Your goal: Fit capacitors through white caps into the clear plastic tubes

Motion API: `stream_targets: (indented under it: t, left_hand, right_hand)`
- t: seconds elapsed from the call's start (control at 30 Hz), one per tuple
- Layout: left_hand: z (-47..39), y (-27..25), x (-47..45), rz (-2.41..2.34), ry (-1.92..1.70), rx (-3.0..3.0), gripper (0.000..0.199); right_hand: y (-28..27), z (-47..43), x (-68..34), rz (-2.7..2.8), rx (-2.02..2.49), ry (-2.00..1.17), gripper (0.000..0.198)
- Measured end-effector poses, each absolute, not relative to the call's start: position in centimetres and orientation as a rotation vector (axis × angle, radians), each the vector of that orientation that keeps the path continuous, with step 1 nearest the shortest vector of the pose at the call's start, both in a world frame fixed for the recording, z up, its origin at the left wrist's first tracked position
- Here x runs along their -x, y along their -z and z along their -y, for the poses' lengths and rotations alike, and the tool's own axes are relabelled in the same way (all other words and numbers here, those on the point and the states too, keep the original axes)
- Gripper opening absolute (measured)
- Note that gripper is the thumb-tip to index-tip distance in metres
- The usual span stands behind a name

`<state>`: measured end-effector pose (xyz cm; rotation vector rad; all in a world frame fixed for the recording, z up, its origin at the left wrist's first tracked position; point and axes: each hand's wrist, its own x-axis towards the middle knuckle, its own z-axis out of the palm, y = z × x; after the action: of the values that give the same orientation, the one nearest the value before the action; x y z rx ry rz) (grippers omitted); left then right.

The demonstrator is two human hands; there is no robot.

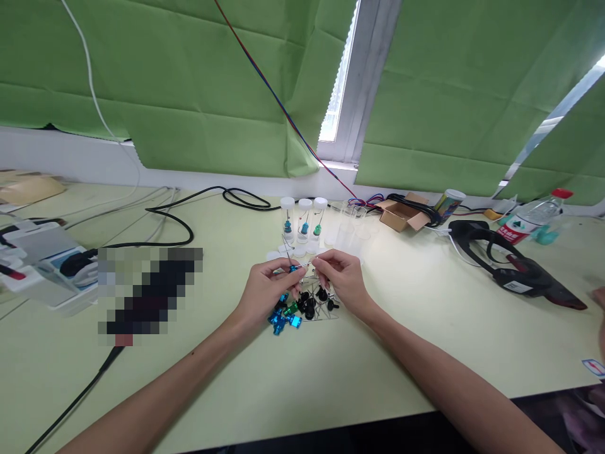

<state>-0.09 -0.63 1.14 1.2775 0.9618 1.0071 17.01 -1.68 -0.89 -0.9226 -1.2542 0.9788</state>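
My left hand (pixel 271 287) is closed in a pinch on a small blue metal fitting (pixel 293 269) with a thin rod rising from it. Fingers of my right hand (pixel 344 277) pinch a thin metal rod (pixel 305 265) just right of the fitting. Below the hands lie blue metal fittings (pixel 278 323), a green fitting (pixel 291 308), black knobs (pixel 309 309) and several thin metal rods (pixel 326 318). Beyond my hands, three clear tubes (pixel 305 228) with white caps stand upright, holding blue or green fittings with bent rods. White caps (pixel 299 250) lie before them, partly hidden.
Clear tubes (pixel 347 230) without caps stand behind my right hand. Farther back are an open cardboard box (pixel 401 214), a can (pixel 449 207) and black cables. A black headset-like device (pixel 515 271) and a bottle (pixel 532 217) are at right. White equipment (pixel 47 265) sits left, near a pixelated patch.
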Motion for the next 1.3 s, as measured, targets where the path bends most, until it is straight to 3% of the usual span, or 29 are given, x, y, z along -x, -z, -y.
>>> stream_targets:
  t: [1.3]
  left_hand:
    - [0.71,-0.72,0.28,-1.010,-0.975,-1.463,0.032]
  right_hand:
    - [1.14,1.26,-17.76,1.346,1.021,-1.055,0.041]
